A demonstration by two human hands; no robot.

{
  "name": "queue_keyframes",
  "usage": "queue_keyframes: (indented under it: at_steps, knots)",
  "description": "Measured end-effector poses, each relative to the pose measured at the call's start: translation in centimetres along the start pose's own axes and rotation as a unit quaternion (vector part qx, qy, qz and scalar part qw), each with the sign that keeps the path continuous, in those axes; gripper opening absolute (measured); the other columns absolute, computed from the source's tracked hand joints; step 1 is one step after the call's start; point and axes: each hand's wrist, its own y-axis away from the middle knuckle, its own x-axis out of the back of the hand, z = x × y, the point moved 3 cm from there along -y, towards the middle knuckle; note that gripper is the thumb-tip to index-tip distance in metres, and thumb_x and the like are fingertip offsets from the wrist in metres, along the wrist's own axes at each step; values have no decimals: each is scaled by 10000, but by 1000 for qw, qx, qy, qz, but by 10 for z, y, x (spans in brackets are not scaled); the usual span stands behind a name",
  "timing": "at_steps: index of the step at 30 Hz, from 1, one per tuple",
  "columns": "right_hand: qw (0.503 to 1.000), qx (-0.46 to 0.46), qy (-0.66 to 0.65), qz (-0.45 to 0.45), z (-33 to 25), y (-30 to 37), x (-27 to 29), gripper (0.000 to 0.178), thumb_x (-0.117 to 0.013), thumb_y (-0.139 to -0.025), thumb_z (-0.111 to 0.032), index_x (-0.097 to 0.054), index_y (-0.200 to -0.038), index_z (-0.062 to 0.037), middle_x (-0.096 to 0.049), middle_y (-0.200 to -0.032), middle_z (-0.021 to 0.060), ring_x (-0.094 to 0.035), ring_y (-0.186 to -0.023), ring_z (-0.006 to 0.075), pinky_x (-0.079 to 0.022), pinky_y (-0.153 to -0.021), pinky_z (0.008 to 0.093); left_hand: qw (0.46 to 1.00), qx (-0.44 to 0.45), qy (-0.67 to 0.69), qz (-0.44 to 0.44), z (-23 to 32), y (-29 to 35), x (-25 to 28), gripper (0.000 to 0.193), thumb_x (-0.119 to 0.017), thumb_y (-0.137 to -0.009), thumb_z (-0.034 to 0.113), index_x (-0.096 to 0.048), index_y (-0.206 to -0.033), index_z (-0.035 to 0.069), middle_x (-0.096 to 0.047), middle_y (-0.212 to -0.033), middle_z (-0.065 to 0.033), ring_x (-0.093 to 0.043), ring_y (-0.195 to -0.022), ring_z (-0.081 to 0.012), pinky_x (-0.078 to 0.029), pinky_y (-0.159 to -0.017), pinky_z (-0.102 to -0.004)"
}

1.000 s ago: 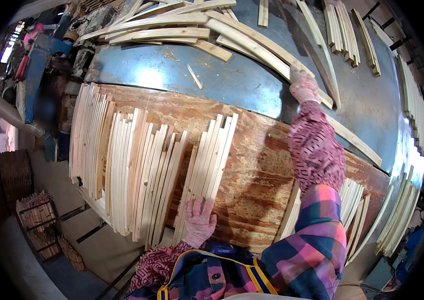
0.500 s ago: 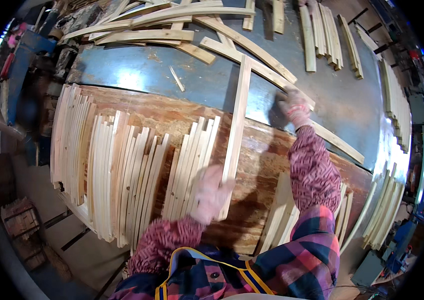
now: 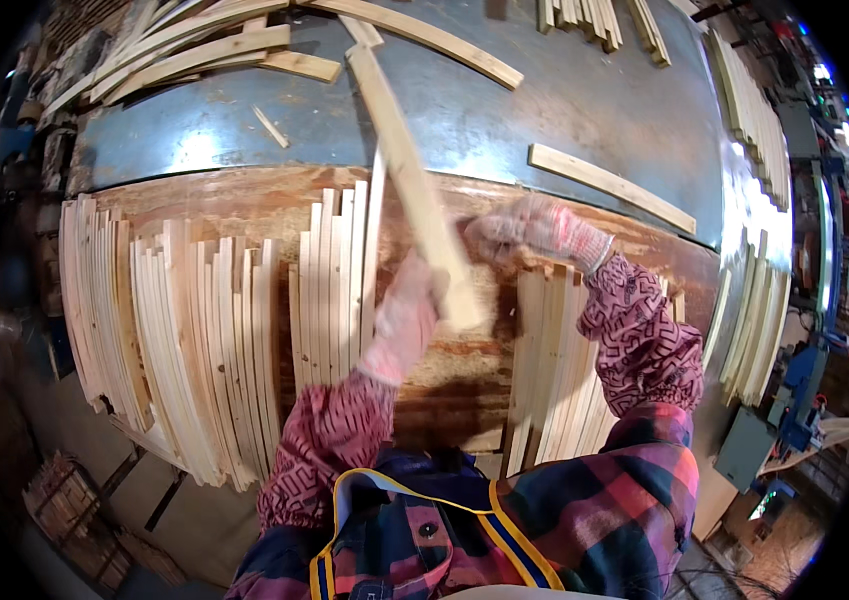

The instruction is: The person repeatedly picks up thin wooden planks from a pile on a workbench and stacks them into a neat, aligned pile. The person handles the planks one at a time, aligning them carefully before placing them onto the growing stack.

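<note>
My left hand (image 3: pixel 406 318), in a pale work glove, is closed on the lower part of a flat wooden strip (image 3: pixel 399 150). The strip slants up and away to the left over the bench, its near end blurred by motion. Just right of the strip, my right hand (image 3: pixel 539 228), also gloved, hovers with fingers reaching left and nothing visible in them; their tips are smeared. Beside my left hand stands a row of pale strips (image 3: pixel 329 280). Below my right hand lies another group of wooden strips (image 3: pixel 549 360).
More strips (image 3: pixel 169 350) lie side by side at the left of the brown wooden board (image 3: pixel 234 190). A loose pile (image 3: pixel 214 50) covers the far left of the blue-grey metal surface (image 3: pixel 464 130). A single strip (image 3: pixel 609 188) lies to the right, with stacks (image 3: pixel 749 120) along the right edge.
The strip my left hand held now lies at the right side of the left row. The strip under my right hand is now in my left hand. My right hand has come nearer; the view has shifted.
</note>
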Motion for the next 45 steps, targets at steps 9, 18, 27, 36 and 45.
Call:
queue_keyframes:
  at_steps: [9,18,27,36,45]
  knots:
    - [872,-325,366,6,39,-37,79,597,-647,-845,-259,-485,-1415,-188,-534,-1386,129,-623,-1169,296,-540,-920,406,988,82,93,97,11,-6,10,535,-520,-1012,415,-413,-1383,44,-624,-1114,-156,-672,-980,-292,-613,-807,-478]
    - [890,-37,452,-50,-187,-11,-16,193,-538,-882,-136,-609,-1051,-194,-585,-899,15,-563,-788,192,-512,-776,378,994,12,-48,103,14,30,35,606,-630,-896,20,-422,-1465,44,-660,-1105,-123,-673,-859,-210,-618,-703,-349]
    - [976,-161,42,137,-223,97,-218,380,-581,-870,-181,-635,-1229,-289,-496,-1393,38,-509,-1266,274,-466,-1032,430,842,-192,-463,199,-7,202,224,589,-686,-881,172,-484,-1416,29,-597,-1267,-159,-602,-1099,-242,-516,-927,-339]
    - [848,-454,-22,272,-246,77,-211,865,-743,-812,-437,-323,-1489,-100,-552,-1279,318,-593,-1162,411,-515,-928,453,274,-92,-890,354,-84,288,365,745,-663,-833,323,-358,-1512,295,-294,-1518,-242,-204,-1421,-494,-208,-1172,-587]
    - [947,-217,-193,140,-317,73,-263,492,-540,-929,-387,-603,-1280,-49,-617,-1287,208,-534,-1260,354,-400,-1073,400,639,-284,-693,178,-35,191,272,660,-508,-956,351,-281,-1557,198,-386,-1543,-149,-444,-1361,-332,-391,-1125,-387]
